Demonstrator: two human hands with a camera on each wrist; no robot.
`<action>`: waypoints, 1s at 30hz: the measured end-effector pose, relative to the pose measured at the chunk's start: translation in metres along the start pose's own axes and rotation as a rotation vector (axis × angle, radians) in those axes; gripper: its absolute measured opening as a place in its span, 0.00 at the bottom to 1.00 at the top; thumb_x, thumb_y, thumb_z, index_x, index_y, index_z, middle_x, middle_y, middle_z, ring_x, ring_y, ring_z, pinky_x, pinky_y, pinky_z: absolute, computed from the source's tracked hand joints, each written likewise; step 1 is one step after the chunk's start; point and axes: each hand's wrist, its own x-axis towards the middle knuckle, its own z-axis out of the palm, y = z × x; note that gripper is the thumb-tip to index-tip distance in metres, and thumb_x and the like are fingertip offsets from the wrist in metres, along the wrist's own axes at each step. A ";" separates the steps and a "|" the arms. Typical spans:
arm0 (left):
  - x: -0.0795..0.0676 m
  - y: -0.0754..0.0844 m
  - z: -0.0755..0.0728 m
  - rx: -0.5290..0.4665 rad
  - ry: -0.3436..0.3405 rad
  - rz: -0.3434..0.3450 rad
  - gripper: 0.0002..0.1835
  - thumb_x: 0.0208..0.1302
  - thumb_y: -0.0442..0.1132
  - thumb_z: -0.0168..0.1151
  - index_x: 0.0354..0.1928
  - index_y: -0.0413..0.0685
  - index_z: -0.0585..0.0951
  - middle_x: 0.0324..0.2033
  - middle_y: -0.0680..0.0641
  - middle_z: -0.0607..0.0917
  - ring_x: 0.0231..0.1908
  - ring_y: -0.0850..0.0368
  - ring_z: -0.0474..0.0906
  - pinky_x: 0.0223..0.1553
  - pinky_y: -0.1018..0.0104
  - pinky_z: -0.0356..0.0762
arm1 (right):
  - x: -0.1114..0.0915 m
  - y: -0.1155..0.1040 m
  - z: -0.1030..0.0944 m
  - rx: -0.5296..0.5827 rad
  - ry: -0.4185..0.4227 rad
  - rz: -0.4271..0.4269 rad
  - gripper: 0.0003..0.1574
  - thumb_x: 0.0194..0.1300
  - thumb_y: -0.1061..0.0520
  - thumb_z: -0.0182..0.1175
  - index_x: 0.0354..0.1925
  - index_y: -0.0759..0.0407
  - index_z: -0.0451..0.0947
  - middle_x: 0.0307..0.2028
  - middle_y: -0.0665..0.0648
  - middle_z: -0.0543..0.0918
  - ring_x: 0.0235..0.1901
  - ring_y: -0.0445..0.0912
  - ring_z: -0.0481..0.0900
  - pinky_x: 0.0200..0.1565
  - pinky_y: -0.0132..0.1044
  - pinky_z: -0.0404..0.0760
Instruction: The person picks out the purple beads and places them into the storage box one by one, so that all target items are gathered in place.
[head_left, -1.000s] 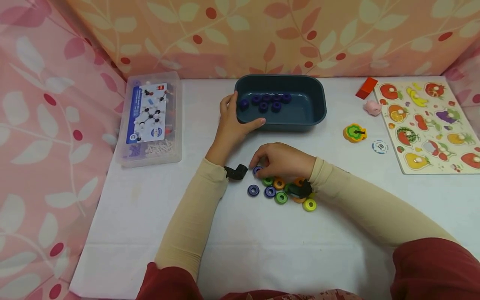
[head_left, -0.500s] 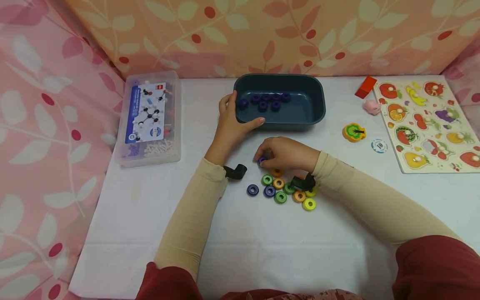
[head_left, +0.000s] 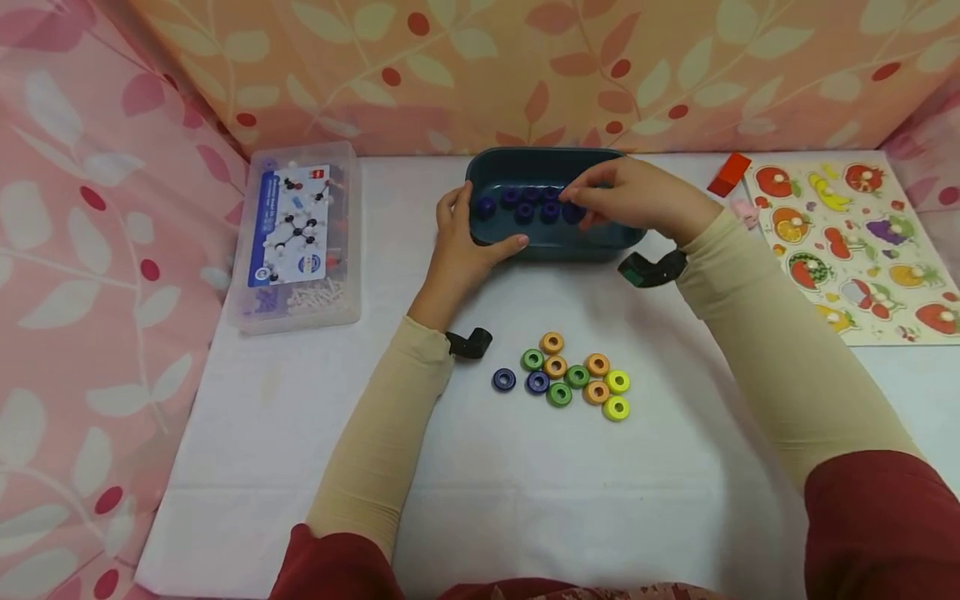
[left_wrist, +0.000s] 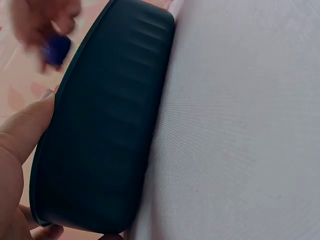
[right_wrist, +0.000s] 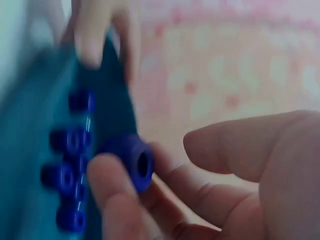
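My left hand (head_left: pixel 463 258) grips the left end of a dark teal plastic tub (head_left: pixel 562 250), thumb at the front rim and fingers along the side. Over the tub's right half, my right hand (head_left: pixel 648 196) pinches a purple ring bead (right_wrist: pixel 142 165) between its fingers, the hole facing sideways in the right wrist view. That bead (left_wrist: pixel 58 50) also shows, blurred, above the rim in the left wrist view. Several purple ring beads (head_left: pixel 525 212) lie inside the tub. On the white cloth before it sit two more purple beads (head_left: pixel 504 380) among green (head_left: pixel 559 394), orange (head_left: pixel 597 364) and yellow (head_left: pixel 617 408) ones.
A clear plastic case (head_left: pixel 300 242) with a molecule-model label stands at the left. At the right lie a wooden fruit puzzle board (head_left: pixel 855 250), a red block (head_left: pixel 729 175) and a pink toy (head_left: pixel 746 213), partly behind the right wrist. Patterned curtain (head_left: pixel 525 75) hangs behind the table.
My right hand has picked a purple bead from the loose group and carried it up and right, over the tub. The left hand has kept its grip in place.
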 end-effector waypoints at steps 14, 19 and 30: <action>0.000 -0.002 0.001 -0.021 -0.007 -0.008 0.65 0.47 0.71 0.72 0.80 0.65 0.44 0.76 0.55 0.46 0.73 0.54 0.57 0.73 0.56 0.58 | 0.045 0.023 -0.013 0.114 -0.049 0.131 0.41 0.76 0.33 0.45 0.76 0.53 0.59 0.72 0.61 0.64 0.64 0.57 0.75 0.71 0.53 0.64; 0.001 -0.003 0.000 -0.013 0.001 -0.006 0.65 0.47 0.71 0.72 0.81 0.64 0.44 0.76 0.55 0.46 0.73 0.54 0.57 0.73 0.57 0.58 | 0.019 0.005 0.004 0.097 -0.006 0.047 0.33 0.74 0.34 0.50 0.66 0.52 0.72 0.63 0.59 0.75 0.54 0.52 0.80 0.63 0.48 0.74; 0.001 -0.002 -0.005 -0.008 0.002 -0.009 0.65 0.47 0.72 0.71 0.80 0.66 0.44 0.77 0.56 0.45 0.73 0.54 0.56 0.73 0.56 0.58 | -0.040 -0.018 0.096 0.099 -0.426 -0.240 0.19 0.75 0.44 0.56 0.54 0.52 0.82 0.43 0.56 0.86 0.40 0.49 0.84 0.44 0.39 0.80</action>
